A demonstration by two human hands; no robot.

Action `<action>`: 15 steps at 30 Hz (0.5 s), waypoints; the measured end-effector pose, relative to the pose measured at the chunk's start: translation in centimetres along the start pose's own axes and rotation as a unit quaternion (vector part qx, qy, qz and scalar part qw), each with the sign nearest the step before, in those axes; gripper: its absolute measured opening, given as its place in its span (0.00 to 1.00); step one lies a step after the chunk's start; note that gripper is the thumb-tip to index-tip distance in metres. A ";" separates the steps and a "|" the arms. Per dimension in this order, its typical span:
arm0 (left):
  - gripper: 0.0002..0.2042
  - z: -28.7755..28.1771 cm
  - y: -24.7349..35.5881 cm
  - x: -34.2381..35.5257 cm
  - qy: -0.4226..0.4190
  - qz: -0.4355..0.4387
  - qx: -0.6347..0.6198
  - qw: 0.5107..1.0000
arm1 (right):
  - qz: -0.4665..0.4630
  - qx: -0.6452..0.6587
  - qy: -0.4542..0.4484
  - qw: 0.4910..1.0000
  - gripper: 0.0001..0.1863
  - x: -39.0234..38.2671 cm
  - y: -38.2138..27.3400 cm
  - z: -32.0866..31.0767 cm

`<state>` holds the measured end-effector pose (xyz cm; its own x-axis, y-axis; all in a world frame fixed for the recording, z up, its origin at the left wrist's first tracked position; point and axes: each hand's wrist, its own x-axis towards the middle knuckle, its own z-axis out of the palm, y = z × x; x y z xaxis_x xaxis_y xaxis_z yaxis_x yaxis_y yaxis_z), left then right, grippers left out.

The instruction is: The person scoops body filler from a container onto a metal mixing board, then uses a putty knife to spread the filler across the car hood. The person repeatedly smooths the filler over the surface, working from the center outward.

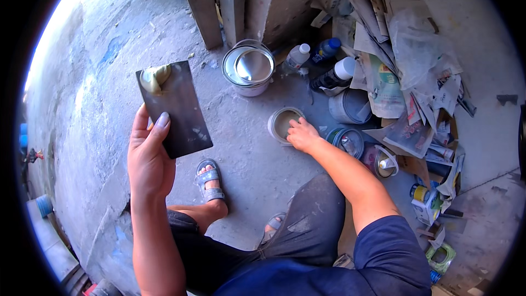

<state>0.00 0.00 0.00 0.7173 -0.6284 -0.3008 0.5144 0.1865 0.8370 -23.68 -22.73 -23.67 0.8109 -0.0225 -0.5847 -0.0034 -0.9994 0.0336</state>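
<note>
The dark plate (186,123) is raised in the person's left hand (150,156), at the left of the view and above the floor (252,172). The left forearm rises almost straight from the lower edge; the thumb presses flat along the near face and the other fingers go behind, clasping the plate at its lower left edge. A pale yellowish dab of paste (155,78) sits at its upper left corner.

The right arm slants in from the lower right, elbow bent and forearm pointing up and left. The right hand (303,136) is at the right rim of an open tin (271,126), palm down with the fingers curled over the opening; whether they grip anything cannot be told.

Right of that hand stand a green-edged tin (347,141) and a tin with a white handle (379,160). Farther off are a pail with a shiny round lid (248,68), a white-capped bottle (297,57) with a label, a blue-capped bottle (325,49) with a dark blue label, and a black can (330,78) bearing pale print. Beyond them, a printed sheet (385,90) with a green patch leans in the scrap pile.
</note>
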 end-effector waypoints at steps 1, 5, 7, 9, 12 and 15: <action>0.20 0.2 -0.1 0.2 -0.006 -0.001 0.001 1.000 | 0.003 -0.004 -0.010 1.000 0.11 -0.2 -0.1 -0.6; 0.18 0.6 -1.0 0.5 -0.031 -0.013 0.003 0.999 | 0.053 0.005 0.063 0.997 0.10 -1.8 0.5 -0.7; 0.17 1.0 -0.9 0.6 -0.037 -0.007 0.015 0.999 | 0.105 0.066 0.135 0.983 0.10 -2.1 1.0 -0.9; 0.17 0.9 -1.0 0.8 -0.044 -0.003 0.026 0.999 | 0.154 0.137 0.201 0.958 0.10 -2.9 1.3 -0.9; 0.17 1.0 -1.4 0.8 -0.056 -0.006 0.037 0.998 | 0.220 0.255 0.278 0.899 0.10 -4.4 1.3 -1.0; 0.17 1.1 -2.1 1.1 -0.078 -0.011 0.041 0.996 | 0.252 0.349 0.346 0.834 0.11 -6.3 1.3 -2.2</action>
<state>-0.86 -1.93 -1.57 0.6218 -0.7423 -0.2498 0.4844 0.1139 0.8674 -27.45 -23.79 -18.17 0.7458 -0.6657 -0.0235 -0.5899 -0.6437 -0.4875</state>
